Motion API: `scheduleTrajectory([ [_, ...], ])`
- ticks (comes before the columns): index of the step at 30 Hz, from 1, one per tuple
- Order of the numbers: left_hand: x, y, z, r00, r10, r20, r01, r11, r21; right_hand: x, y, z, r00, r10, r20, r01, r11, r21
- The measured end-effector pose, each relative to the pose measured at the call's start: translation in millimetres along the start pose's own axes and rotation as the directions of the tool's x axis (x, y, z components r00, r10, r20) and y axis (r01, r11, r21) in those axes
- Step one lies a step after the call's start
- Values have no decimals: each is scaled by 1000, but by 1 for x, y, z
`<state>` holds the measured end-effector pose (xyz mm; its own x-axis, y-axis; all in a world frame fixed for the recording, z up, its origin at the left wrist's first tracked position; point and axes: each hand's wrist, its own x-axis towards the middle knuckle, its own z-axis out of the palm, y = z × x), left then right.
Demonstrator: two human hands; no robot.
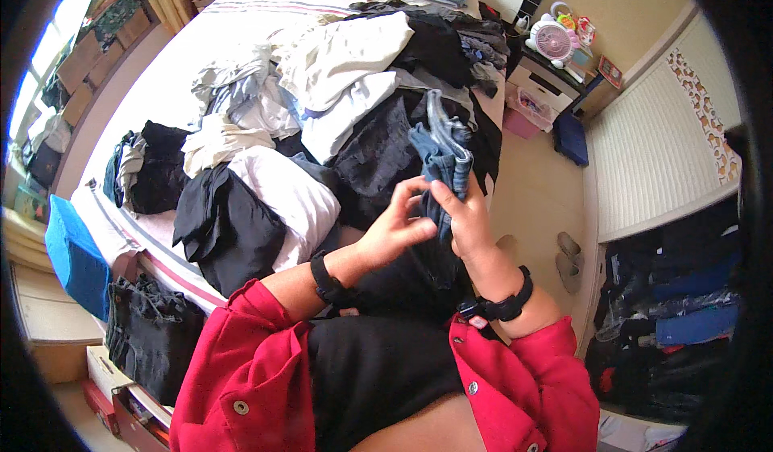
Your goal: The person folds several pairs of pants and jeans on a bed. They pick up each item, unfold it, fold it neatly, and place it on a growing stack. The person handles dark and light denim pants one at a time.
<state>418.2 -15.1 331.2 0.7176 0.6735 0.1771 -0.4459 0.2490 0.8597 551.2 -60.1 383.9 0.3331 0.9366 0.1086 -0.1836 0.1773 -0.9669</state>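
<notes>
Blue denim jeans (440,155) are held up in front of me, bunched and folded, their upper end standing above my hands and dark cloth hanging below. My right hand (469,220) grips them from the right, with the thumb pressed across the front. On the other side, my left hand (396,225) has its fingers curled against the denim and its thumb pointing to the cloth. What those fingertips pinch is partly hidden. Just behind the jeans lies a dark garment (374,150) on the bed.
The bed (153,73) bears heaped clothes: white garments (342,53), a black garment (225,226) and a white one (290,198). Folded black trousers (153,331) sit near left, beside a blue fabric bin (76,250). Right are slippers (568,263), a fan (553,41) and a clothes-filled wardrobe (672,315).
</notes>
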Motion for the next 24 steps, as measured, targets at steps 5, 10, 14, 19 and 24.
scheduleTrajectory([
  [5, 1, -22, -1, 893, -402, -200, 202, 758, -620, -7, 14, -16, 974, 140, -180, -133, 990, 47],
  [10, 0, -17, -28, 843, -537, 43, 388, 548, -741, -8, -16, -40, 990, 100, -100, -65, 952, 299],
  [14, -2, -3, -49, 829, -448, 335, 554, 570, -607, -23, -78, -63, 996, 28, -79, 0, 942, 337],
  [19, -27, 24, -49, 960, -216, 179, 280, 784, -553, -47, -134, -76, 896, -178, -406, 299, 918, 259],
  [24, -36, 25, -107, 936, -302, 181, 337, 621, -708, -28, -90, -119, 854, -77, -514, 245, 932, 267],
])
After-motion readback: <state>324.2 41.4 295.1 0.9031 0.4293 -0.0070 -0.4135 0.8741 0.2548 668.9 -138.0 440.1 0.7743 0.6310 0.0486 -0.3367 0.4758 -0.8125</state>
